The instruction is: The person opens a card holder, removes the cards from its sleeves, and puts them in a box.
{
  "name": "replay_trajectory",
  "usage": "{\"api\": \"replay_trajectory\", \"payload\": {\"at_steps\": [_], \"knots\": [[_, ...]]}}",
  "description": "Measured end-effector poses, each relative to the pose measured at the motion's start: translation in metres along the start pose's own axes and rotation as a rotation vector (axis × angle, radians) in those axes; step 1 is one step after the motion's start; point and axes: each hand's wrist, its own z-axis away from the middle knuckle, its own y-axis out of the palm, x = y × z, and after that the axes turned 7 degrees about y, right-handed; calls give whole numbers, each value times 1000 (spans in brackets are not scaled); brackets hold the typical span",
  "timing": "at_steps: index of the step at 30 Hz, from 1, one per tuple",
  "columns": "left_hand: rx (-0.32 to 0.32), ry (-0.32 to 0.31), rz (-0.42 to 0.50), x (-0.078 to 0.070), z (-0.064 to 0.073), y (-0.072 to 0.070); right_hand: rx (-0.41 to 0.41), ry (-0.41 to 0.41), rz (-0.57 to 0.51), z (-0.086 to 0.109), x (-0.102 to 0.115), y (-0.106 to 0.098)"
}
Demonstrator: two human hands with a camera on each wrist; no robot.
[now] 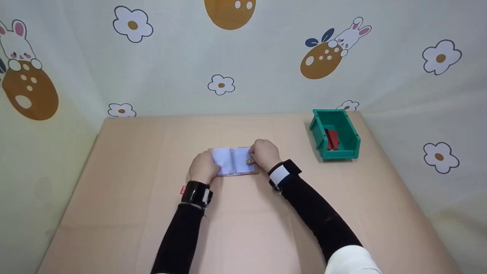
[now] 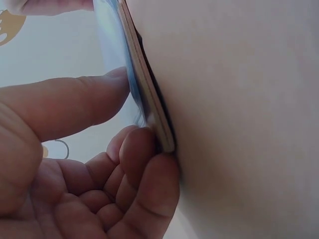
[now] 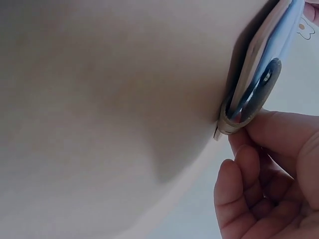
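A small card holder (image 1: 225, 161) lies spread open on the table, with bluish clear sleeves on both sides of a middle spine and a brown cover under them. My left hand (image 1: 204, 167) grips its left side. In the left wrist view the thumb (image 2: 107, 94) presses the sleeves while curled fingertips (image 2: 157, 186) sit at the cover's edge. At the right edge, my right hand (image 1: 265, 154) pinches the holder beside its snap strap (image 3: 261, 92). That strap bends up over the sleeves and shows a metal snap.
A green bin (image 1: 352, 140) stands at the table's back right with a red item (image 1: 331, 139) inside. A pale curtain (image 1: 182, 57) printed with rabbits and flowers hangs behind the table (image 1: 243, 236) and along both sides.
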Motion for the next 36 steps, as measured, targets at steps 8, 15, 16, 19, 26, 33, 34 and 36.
{"api": "replay_trajectory", "payload": {"at_steps": [8,15,16,19,26,33,34,36], "knots": [[14,13,-25,0,-1,1,31,-60,-34,-2,6,3],[14,28,-35,0,0,1,80,-96,-41,-1,15,4],[13,29,-34,0,0,0,82,-97,-40,-1,16,4],[9,29,-36,-1,-1,0,90,-96,-46,-1,17,4],[10,20,-33,-1,0,0,92,-94,-75,-1,18,4],[1,29,-20,1,0,0,95,-91,-84,0,16,5],[0,30,-19,1,0,0,98,-89,-87,-1,16,6],[0,29,-17,1,0,0,101,-85,-89,-1,14,7]]}}
